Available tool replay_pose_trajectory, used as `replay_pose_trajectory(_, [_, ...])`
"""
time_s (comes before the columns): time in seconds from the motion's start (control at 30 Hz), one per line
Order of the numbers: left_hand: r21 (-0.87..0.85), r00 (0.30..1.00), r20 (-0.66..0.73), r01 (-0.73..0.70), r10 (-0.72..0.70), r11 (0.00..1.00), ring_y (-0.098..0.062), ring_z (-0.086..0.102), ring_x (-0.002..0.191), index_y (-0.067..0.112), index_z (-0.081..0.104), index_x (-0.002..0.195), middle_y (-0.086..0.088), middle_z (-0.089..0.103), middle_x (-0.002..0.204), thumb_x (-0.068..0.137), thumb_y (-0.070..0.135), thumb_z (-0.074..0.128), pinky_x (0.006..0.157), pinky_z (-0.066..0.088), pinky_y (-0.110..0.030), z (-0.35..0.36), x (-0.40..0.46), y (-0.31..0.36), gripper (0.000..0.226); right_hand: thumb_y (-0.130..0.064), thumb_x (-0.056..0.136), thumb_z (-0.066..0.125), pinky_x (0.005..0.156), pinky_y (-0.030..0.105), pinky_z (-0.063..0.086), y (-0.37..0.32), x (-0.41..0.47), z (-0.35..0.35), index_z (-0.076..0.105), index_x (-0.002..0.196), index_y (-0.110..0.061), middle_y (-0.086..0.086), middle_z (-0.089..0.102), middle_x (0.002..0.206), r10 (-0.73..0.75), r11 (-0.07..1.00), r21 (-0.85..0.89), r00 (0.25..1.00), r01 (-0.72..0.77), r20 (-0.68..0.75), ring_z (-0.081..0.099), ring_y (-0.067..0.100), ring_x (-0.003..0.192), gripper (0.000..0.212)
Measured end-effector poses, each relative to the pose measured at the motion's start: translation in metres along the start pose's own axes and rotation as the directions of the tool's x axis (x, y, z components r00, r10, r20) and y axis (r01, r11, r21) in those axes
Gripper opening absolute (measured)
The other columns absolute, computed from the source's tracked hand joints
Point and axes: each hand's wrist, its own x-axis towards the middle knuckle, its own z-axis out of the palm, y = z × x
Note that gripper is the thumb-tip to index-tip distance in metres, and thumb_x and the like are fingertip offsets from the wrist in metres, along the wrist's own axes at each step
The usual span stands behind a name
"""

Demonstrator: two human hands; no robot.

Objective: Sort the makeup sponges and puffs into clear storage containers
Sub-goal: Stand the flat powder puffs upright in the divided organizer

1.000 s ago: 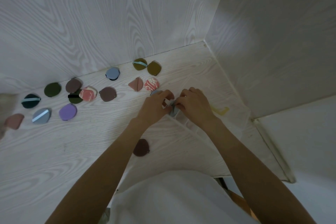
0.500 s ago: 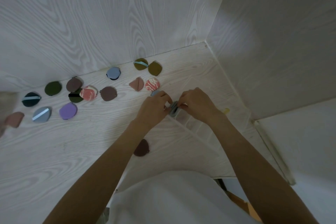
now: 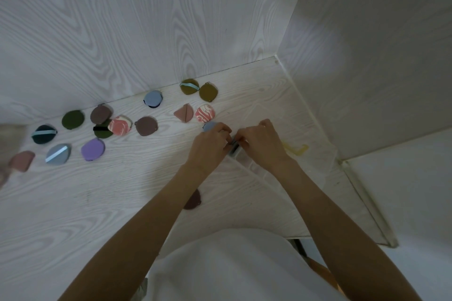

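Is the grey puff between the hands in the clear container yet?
Partly: both hands pinch the grey puff upright at the clear container edge.

A pale, whitewashed wood-grain tabletop (image 3: 80, 203) fills the left and near part of the view, its grain running roughly left to right. Along its far edge rises a back panel (image 3: 146, 27) of the same pale wood grain, and at the right a plain, smooth off-white wall (image 3: 379, 44) meets it in a corner, with a soft patch of brighter light falling on that wall. At the near right, past the table's edge, lies a lower pale surface (image 3: 415, 203), dimly lit like the rest of the space.
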Motion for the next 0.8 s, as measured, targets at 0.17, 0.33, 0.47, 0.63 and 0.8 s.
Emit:
replay_pose_trajectory(0.17, [0.042,0.999,-0.019,0.035,-0.034,0.999,-0.011,0.059,0.097,0.015,0.072,0.094,0.01,0.055,0.126,0.089,0.023,0.059,0.065,0.042,-0.025,-0.003,0.002,0.003,0.017,-0.019,0.089,0.052,0.085,0.038,0.031,0.004,-0.004,0.001,0.069,0.091,-0.015,0.005,0.07,0.076,0.028,0.997,-0.063,0.995,-0.034,-0.092,0.061,0.026,0.082,0.018])
replay_pose_trajectory(0.33, [-0.012,0.998,-0.06,-0.013,0.012,1.0,-0.013,0.059,0.095,0.011,0.068,0.087,0.003,0.058,0.117,0.086,0.018,0.061,0.057,0.041,-0.025,0.001,-0.002,0.0,0.01,-0.016,0.086,0.05,0.08,0.039,0.033,0.008,-0.009,0.004,0.068,0.089,-0.013,0.005,0.069,0.075,0.025,0.999,-0.035,0.992,-0.029,-0.121,0.059,0.025,0.083,0.018])
replay_pose_trajectory(0.47, [-0.105,0.997,-0.074,-0.044,0.036,0.994,-0.016,0.063,0.076,0.008,0.066,0.087,0.0,0.059,0.11,0.084,0.017,0.064,0.054,0.046,-0.026,0.005,-0.006,-0.008,0.01,-0.015,0.087,0.049,0.086,0.036,0.029,0.005,-0.011,0.008,0.068,0.097,-0.016,0.003,0.07,0.087,0.005,0.995,0.103,0.998,0.001,-0.062,0.058,0.021,0.093,0.021])
replay_pose_trajectory(0.63, [-0.152,0.998,-0.067,-0.021,0.011,0.988,-0.016,0.063,0.073,0.01,0.067,0.089,-0.001,0.061,0.105,0.082,0.018,0.069,0.058,0.048,-0.027,0.008,-0.006,-0.013,0.011,-0.016,0.082,0.053,0.078,0.032,0.029,0.001,-0.013,0.013,0.069,0.083,-0.016,0.001,0.069,0.081,0.077,0.989,0.136,0.98,-0.052,-0.183,0.056,0.024,0.086,0.016])
replay_pose_trajectory(0.8, [-0.214,0.995,-0.074,0.048,-0.065,0.976,-0.012,0.062,0.071,0.011,0.069,0.082,0.0,0.062,0.102,0.079,0.017,0.071,0.062,0.042,-0.022,0.007,-0.003,-0.008,0.007,-0.024,0.075,0.061,0.072,0.034,0.022,0.002,-0.012,0.015,0.072,0.068,-0.019,-0.002,0.068,0.063,0.027,0.998,-0.05,0.989,-0.035,-0.143,0.059,0.026,0.083,0.013])
